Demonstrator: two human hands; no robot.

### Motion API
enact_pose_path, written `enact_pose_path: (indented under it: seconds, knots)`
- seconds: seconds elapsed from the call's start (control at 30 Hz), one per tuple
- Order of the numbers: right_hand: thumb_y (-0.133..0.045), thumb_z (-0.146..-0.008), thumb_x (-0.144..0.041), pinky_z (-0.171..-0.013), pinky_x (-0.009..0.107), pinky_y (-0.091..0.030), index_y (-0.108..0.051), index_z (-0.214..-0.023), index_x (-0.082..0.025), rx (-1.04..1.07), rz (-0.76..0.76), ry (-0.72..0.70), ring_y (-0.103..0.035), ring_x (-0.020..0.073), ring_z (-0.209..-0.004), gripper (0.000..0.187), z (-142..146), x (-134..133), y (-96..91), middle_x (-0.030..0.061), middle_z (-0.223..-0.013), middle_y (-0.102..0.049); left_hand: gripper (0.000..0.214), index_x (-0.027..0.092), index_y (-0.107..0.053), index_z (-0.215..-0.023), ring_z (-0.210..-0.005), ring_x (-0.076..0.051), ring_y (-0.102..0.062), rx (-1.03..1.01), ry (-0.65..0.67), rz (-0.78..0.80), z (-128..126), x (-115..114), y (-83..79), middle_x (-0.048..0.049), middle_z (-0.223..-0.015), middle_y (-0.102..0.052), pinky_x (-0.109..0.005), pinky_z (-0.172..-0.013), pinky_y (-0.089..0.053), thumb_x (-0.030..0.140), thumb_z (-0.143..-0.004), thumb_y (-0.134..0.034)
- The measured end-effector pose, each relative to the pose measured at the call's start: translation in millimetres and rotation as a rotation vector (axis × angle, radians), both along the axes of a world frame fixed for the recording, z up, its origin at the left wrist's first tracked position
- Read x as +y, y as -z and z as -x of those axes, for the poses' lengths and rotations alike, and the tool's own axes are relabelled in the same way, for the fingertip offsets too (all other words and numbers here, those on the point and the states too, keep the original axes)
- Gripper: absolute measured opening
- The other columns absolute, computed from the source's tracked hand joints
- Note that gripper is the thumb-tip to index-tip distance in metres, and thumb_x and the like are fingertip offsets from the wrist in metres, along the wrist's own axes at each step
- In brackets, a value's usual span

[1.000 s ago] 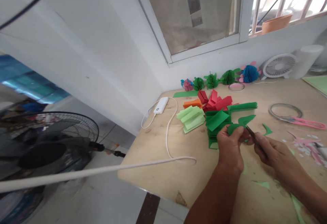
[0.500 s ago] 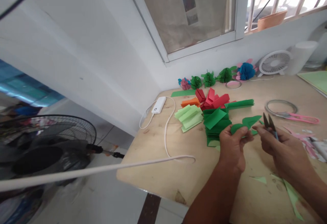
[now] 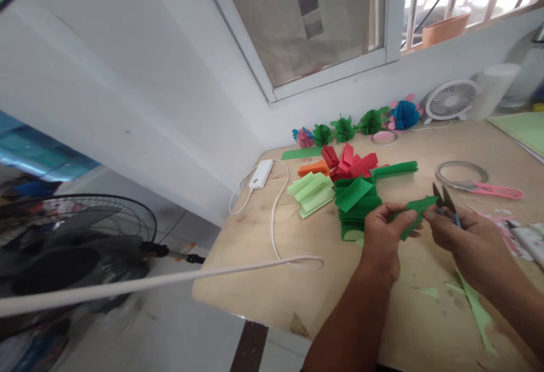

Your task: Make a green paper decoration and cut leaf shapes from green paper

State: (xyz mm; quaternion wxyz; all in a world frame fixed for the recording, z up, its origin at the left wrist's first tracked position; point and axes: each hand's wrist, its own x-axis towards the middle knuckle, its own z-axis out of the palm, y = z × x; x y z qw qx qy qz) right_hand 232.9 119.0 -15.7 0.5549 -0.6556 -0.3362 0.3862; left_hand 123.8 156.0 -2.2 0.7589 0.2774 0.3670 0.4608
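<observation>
My left hand [image 3: 383, 237] is closed on a cut piece of green paper [image 3: 413, 216], pinched between thumb and fingers above the table. In my right hand [image 3: 474, 244] is a pair of scissors [image 3: 449, 202], its dark blades parted and pointing up and away. The right thumb and fingertip also touch the green paper's right edge. Just left of my left hand lies a stack of pleated dark green paper [image 3: 357, 216]. Light green offcuts [image 3: 476, 310] lie on the table below my right hand.
Light green folded paper [image 3: 312, 191], red strips [image 3: 351, 162] and an orange strip [image 3: 313, 168] lie further back. Paper turtle-like figures [image 3: 343, 129] line the wall beside a small white fan [image 3: 453, 101]. Pink scissors [image 3: 495, 189] rest at right. A white cable [image 3: 274, 219] crosses the table's left side.
The green paper has been turned in my left hand, from a spread, lobed outline to a narrower slanted one. My right fingertips have come onto its edge, with the scissors still held.
</observation>
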Motion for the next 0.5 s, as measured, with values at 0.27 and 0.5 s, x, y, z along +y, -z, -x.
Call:
enact_pose_path:
  seconds: [0.27,0.5]
  knots:
    - [-0.071,-0.061,-0.060,-0.044,0.025,-0.017,-0.048,-0.057,-0.021,0.026,0.005,-0.029,-0.025,0.0077,-0.048,0.045,-2,0,1.3,-0.0080,-0.049,-0.033,0.029,0.014,-0.060,-0.060,-0.051,-0.009,-0.052,0.036,-0.010,-0.044,2,4,5.1,-0.0002,-0.058,-0.058,-0.024,-0.057,-0.040,0.036,-0.055,-0.079]
    - [-0.071,-0.063,-0.058,-0.043,0.025,-0.017,-0.044,-0.057,-0.022,0.055,-0.009,-0.024,-0.024,0.0077,-0.048,0.045,-1,1,-0.5,-0.0084,-0.051,-0.031,0.025,0.015,-0.061,-0.059,-0.058,-0.008,-0.047,0.091,-0.003,-0.053,1,6,10.9,0.0011,-0.058,-0.055,-0.022,-0.059,-0.035,0.032,-0.053,-0.078]
